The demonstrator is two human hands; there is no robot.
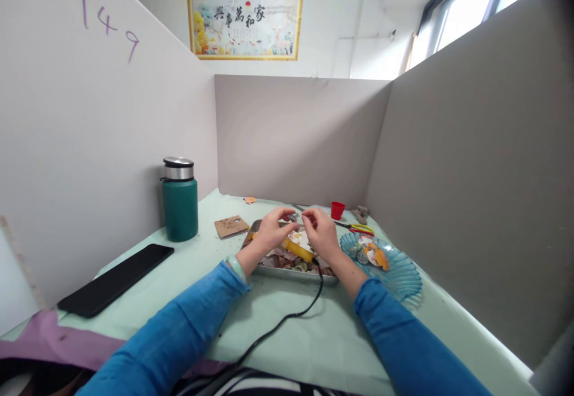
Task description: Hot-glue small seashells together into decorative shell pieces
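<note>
Over a metal tray [274, 273] my two hands are close together, fingertips nearly meeting. My left hand [277, 228] has its thumb and fingers closed around a small silvery-grey piece [293, 217]. The fingers of my right hand [319, 231] are pinched at the right side of that piece; what they hold is too small to make out. Below the hands a yellow-handled tool [298, 250] with a black cord [287, 319] lies across the tray, on top of mixed scraps.
A blue glass plate [406, 273] with small pieces stands right of the tray. Behind are a red cup [338, 210], yellow-red handled scissors [361, 228] and a brown card [231, 227]. A green bottle [180, 210] and black phone-like slab [117, 279] are at left. Grey partitions [300, 139] enclose the table.
</note>
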